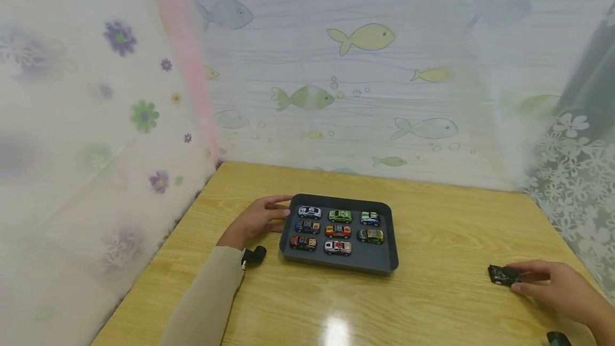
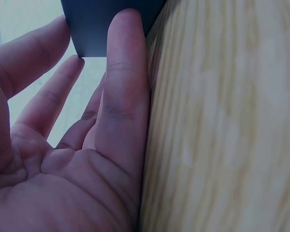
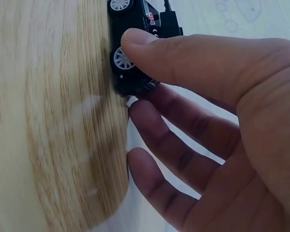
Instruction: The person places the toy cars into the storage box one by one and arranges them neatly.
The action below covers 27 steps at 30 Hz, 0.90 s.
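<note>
A dark grey tray point(image 1: 377, 261) lies on the table with several small toy cars in rows, among them a green car point(image 1: 340, 216), a red-and-yellow car point(image 1: 338, 230) and a white car point(image 1: 338, 248). At the tray's left edge is my left hand point(image 1: 257, 218); its extended fingers point(image 2: 123, 72) touch the tray's outer wall point(image 2: 89, 29). Far to the right, my right hand point(image 1: 557, 284) pinches a black toy car point(image 1: 503, 275) between thumb and fingers. In the right wrist view, the thumb presses on the side of the black car, near a white-spoked wheel point(image 3: 123, 59).
The light wood table point(image 1: 432, 303) extends around the tray. Behind it hangs a fish-print curtain point(image 1: 307, 132), with a flower-print curtain point(image 1: 120, 122) along the left side. White floral lace point(image 1: 576, 154) hangs at the right edge.
</note>
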### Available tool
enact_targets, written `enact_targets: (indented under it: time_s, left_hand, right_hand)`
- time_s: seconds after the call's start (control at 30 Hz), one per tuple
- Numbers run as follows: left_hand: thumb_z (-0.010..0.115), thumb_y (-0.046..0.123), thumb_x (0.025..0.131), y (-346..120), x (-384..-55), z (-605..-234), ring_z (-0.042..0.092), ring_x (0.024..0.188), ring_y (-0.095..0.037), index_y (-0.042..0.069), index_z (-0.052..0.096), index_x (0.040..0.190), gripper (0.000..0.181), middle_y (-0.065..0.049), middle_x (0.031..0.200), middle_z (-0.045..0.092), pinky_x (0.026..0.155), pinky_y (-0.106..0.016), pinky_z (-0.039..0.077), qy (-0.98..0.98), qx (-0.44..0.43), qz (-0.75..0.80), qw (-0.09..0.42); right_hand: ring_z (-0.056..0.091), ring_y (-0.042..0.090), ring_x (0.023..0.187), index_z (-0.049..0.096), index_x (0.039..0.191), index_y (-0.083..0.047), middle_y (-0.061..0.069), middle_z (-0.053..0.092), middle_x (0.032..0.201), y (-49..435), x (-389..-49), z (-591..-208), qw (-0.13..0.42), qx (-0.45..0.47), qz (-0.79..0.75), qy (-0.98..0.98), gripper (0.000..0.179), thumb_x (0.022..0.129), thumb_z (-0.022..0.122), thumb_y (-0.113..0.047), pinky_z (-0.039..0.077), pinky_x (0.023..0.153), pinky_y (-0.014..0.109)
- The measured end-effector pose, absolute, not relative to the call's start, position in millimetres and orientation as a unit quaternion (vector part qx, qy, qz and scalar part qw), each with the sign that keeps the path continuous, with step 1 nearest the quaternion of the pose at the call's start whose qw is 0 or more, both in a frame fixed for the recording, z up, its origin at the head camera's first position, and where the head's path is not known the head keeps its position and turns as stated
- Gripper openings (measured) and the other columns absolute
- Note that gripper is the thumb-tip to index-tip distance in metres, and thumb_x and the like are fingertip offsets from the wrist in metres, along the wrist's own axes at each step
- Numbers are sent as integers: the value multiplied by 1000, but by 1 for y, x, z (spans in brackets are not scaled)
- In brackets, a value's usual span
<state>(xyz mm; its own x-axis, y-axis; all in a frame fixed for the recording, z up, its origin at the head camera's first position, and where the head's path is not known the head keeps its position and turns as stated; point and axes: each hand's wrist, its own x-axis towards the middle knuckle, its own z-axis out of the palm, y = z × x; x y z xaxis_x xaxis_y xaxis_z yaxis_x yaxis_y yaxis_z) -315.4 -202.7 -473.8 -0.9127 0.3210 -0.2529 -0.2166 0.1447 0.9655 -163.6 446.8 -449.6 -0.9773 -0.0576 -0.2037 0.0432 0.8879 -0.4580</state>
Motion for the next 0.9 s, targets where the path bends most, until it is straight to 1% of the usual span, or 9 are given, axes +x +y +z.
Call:
enact_targets:
  time_s: [0.2,0.27,0.4,0.47,0.6,0.73,0.83,0.9]
  left_hand:
    - [71,15,100,-201,-316,-474,67,121,-27,29,59,147,51,-12,143,61,91,-44,62,720,30,664,201]
    - [71,16,100,-200,-316,-474,67,122,-27,29,59,147,50,-11,144,61,91,-44,62,721,30,662,200]
    - [71,17,100,-200,-314,-475,67,122,-27,29,59,147,51,-12,145,60,92,-44,62,726,27,658,200]
    - [71,16,100,-200,-313,-475,67,122,-28,29,59,147,51,-12,144,60,92,-44,62,728,24,656,200]
    - [71,16,100,-201,-313,-475,68,121,-26,30,59,147,51,-12,144,61,91,-43,62,730,24,653,201]
    - [71,17,100,-201,-313,-475,68,119,-26,29,58,149,52,-14,144,60,89,-43,63,732,28,651,199]
    - [71,18,100,-201,-313,-474,68,121,-27,28,57,150,53,-15,145,58,89,-42,63,732,29,651,200]
    - [71,19,100,-200,-313,-473,67,122,-27,28,56,150,53,-15,147,58,90,-42,63,731,32,651,202]
  right_hand:
    - [73,27,91,71,128,2,27,71,120,441,-163,-448,77,-13,-226,971,62,85,85,-40,61,74,47]
    - [73,23,89,72,126,1,25,72,118,439,-163,-447,69,-15,-220,973,60,84,86,-39,61,74,46]
    - [71,16,85,73,126,-2,21,74,117,434,-164,-446,70,-31,-215,974,57,84,85,-40,61,75,48]
    - [71,14,85,73,127,-4,21,74,117,432,-166,-445,77,-38,-217,972,57,85,84,-40,61,76,48]
    - [72,18,88,73,127,-4,19,75,115,429,-170,-444,91,-37,-224,970,56,86,84,-41,61,76,46]
    - [73,24,92,72,128,-2,16,76,111,425,-174,-442,113,-35,-245,962,56,88,83,-41,61,72,37]
    - [72,24,93,72,127,-2,12,77,109,420,-175,-439,120,-37,-254,959,55,88,82,-40,60,69,31]
    - [72,23,92,72,126,-2,10,77,107,417,-177,-438,121,-38,-256,958,54,89,82,-39,59,69,31]
